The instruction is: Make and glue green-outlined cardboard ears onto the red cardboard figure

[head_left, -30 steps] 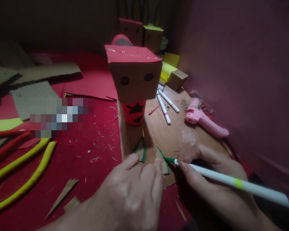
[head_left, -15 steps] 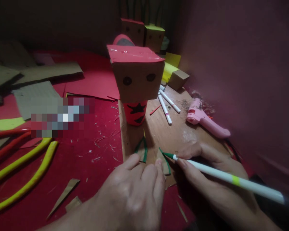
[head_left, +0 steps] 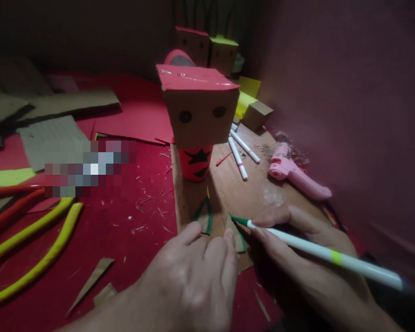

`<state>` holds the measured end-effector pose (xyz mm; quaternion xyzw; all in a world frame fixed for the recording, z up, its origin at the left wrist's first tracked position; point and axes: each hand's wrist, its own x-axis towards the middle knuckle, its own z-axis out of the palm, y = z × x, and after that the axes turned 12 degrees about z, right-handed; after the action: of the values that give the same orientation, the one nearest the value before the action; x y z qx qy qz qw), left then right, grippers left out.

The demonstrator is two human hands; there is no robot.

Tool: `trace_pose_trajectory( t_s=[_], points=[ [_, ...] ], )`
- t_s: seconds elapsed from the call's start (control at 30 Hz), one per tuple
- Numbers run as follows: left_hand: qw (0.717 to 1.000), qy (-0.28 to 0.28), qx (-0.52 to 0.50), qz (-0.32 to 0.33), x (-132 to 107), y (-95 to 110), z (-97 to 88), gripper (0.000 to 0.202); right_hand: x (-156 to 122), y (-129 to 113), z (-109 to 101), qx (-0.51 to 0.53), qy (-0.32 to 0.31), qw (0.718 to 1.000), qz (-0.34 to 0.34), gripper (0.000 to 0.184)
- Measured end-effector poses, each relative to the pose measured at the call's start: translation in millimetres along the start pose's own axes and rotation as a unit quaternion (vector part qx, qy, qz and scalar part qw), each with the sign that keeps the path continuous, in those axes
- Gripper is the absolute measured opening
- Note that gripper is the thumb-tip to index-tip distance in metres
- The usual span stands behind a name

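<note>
My right hand [head_left: 306,258] grips a white marker [head_left: 307,244] with a yellow-green band, as one holds a pen. Its green tip meets the upper point of a small cardboard triangle [head_left: 235,240], whose right edge is lined in green. The fingers of my left hand [head_left: 190,272] press this triangle down on the wooden board [head_left: 263,203]. A second cardboard triangle [head_left: 204,221], green along its sides, lies by the left thumb. Just beyond stands a cardboard box head [head_left: 200,115] with a pink top and two dark eyes, on a red cup [head_left: 196,166] marked with black shapes.
White markers [head_left: 238,159] and a pink glue gun [head_left: 297,177] lie toward the right. Yellow-handled pliers [head_left: 44,240], partly blurred out, are at left near cardboard scraps [head_left: 53,140]. Behind stand two more box heads [head_left: 223,54]. Thin offcuts litter the red surface [head_left: 138,193].
The marker's tip has shifted slightly left, onto the triangle's point. My left hand keeps its place on the cardboard.
</note>
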<state>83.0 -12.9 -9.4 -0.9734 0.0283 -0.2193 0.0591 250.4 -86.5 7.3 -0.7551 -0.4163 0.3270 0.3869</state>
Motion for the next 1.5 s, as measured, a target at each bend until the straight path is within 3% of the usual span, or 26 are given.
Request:
trace_pose_trajectory(
  t_s=[0.2,0.5,0.7,0.93,1.5],
  points=[
    [1.0,0.021,0.014,0.009,-2.7,1.0,1.0,0.037,0.4,-3.9,-0.3,-0.01,-0.011,1.0,0.026,0.009],
    [1.0,-0.006,-0.009,0.003,-2.5,1.0,-1.2,0.037,-1.0,0.4,-0.7,-0.057,0.009,0.998,-0.016,0.007],
    [0.999,0.033,0.017,0.014,-1.1,-0.7,3.6,0.039,-1.1,-1.8,0.2,-0.041,0.019,0.999,-0.012,0.009],
    [1.0,0.001,0.011,0.009,-3.2,0.7,-0.5,0.039,-0.5,0.8,0.9,-0.043,0.041,0.998,-0.037,0.008],
    [1.0,-0.009,0.009,-0.002,-1.2,2.2,-0.5,0.04,-2.7,2.5,-0.1,-0.081,0.089,0.989,-0.085,0.015]
  ],
)
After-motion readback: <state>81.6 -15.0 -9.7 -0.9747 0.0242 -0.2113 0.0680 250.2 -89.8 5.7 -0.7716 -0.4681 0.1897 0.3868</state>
